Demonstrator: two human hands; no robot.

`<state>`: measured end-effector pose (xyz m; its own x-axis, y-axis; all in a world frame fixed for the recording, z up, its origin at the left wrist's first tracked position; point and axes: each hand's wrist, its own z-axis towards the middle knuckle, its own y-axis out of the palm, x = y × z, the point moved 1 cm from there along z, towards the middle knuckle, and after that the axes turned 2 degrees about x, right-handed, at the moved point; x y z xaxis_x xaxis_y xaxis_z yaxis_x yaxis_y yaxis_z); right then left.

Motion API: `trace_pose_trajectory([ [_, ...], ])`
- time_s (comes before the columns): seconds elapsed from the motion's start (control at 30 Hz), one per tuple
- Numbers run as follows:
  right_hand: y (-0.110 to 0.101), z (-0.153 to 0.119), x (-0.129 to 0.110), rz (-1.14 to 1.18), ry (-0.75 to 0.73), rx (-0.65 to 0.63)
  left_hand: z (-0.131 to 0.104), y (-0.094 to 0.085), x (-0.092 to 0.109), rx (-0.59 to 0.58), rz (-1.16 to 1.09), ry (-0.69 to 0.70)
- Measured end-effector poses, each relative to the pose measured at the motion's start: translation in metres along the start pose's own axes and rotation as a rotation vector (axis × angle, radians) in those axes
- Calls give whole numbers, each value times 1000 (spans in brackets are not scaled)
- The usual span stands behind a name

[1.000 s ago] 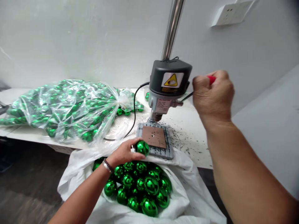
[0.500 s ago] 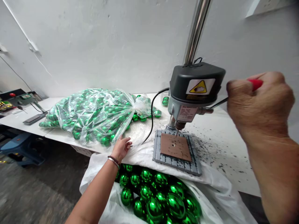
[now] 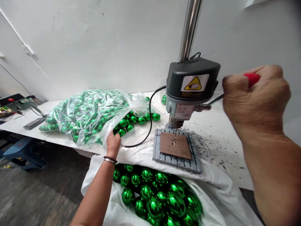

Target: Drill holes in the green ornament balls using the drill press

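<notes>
My right hand [image 3: 257,100] is wrapped round the red-tipped lever [image 3: 252,79] of a small bench drill press [image 3: 192,83]. The drill bit stands above a brown square board [image 3: 175,146] on the press's grey base [image 3: 196,166]. At the bench's front edge my left hand [image 3: 114,142] is closed on the edge of a clear plastic bag [image 3: 94,113], with its fingertips partly hidden. Many shiny green balls fill the bag, and several more [image 3: 129,121] lie uncovered at its open side, just beyond the left hand.
A white sack [image 3: 94,175] full of shiny green balls [image 3: 156,207] hangs open at the bench front. Dark shavings [image 3: 213,144] litter the white table [image 3: 225,125]. A black cable [image 3: 150,125] curves left of the press. Farther left are another device [image 3: 20,102] and a blue stool [image 3: 22,150].
My left hand has moved slightly left, closed on the plastic and drawn it back, uncovering more green balls. My right hand stays on the lever. The view has shifted a little.
</notes>
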<state>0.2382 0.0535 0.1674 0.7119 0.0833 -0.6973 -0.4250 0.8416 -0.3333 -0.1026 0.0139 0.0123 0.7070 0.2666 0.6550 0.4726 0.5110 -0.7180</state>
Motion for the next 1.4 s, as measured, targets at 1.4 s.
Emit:
trace_pose_trajectory([
  [1.4, 0, -3, 8, 172, -95, -17, -39, 25, 27, -760, -1117, -204],
])
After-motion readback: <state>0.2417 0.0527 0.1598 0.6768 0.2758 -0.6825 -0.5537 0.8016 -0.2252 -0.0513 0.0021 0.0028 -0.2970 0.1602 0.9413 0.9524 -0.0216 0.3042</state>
